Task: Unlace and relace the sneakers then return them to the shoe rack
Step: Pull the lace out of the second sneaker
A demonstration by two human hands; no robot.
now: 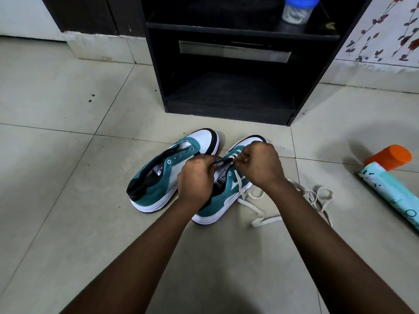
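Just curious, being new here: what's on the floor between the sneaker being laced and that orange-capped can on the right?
In the head view, loose cream laces lie tangled on the tile between the right sneaker and the orange-capped can.

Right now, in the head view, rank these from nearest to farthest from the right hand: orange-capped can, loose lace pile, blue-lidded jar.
From the right hand:
1. Loose lace pile, on the floor just right of it.
2. Orange-capped can, farther right.
3. Blue-lidded jar, up on the rack's shelf.

Two sneakers (174, 171) lie side by side before the rack (229, 91), laces (294, 200) apparently trailing right.
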